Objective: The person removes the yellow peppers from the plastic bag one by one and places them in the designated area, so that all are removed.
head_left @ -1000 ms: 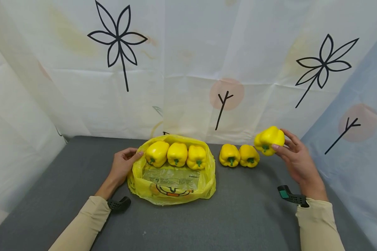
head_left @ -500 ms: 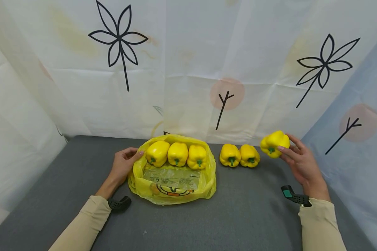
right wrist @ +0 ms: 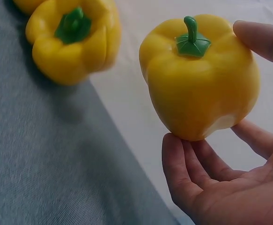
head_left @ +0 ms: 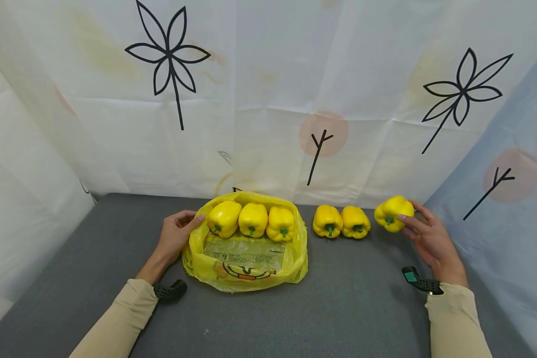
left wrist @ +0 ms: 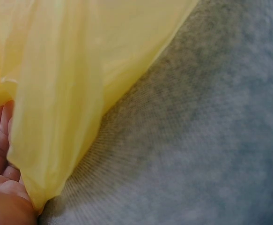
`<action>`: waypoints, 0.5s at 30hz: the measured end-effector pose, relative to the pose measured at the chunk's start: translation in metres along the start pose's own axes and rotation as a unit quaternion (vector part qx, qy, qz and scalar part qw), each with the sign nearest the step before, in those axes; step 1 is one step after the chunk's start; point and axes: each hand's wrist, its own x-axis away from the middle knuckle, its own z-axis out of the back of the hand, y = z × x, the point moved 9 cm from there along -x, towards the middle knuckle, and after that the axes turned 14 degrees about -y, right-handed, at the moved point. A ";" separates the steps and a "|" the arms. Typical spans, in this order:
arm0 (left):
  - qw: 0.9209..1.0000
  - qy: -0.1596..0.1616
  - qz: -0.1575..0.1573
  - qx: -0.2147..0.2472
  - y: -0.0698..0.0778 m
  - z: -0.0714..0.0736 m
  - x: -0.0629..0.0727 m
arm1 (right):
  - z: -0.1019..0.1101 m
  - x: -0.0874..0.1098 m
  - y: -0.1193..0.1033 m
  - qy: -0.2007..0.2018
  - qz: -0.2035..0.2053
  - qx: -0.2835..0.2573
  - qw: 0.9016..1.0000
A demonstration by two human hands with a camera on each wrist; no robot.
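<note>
My right hand [head_left: 431, 238] holds a yellow bell pepper [head_left: 394, 214] between thumb and fingers at the table's back right. Its green stem [right wrist: 191, 35] faces the camera in the right wrist view. Two more yellow bell peppers [head_left: 327, 222] lie side by side just left of it. An open yellow plastic bag [head_left: 246, 282] sits mid-table, with three yellow bell peppers [head_left: 252, 220] in a row along its back. At the bag's left rim, my left hand [head_left: 175, 233] grips the edge, thumb on the inner side. In the left wrist view, yellow plastic [left wrist: 56, 103] partly covers the fingers.
A dark grey cloth covers the table [head_left: 340, 308]. Behind it hangs a white curtain [head_left: 268, 149] with flower and twig drawings, close behind the row of peppers. Further fabric closes in the left and right sides.
My right hand has moved right and lowered the held bell pepper towards the table, slowing lately. The left hand, the bag and the other bell peppers stay in place.
</note>
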 end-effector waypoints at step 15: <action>1.000 0.000 0.004 0.001 0.001 -0.001 0.000 | 0.014 -0.006 0.041 -0.012 -0.074 0.015 0.997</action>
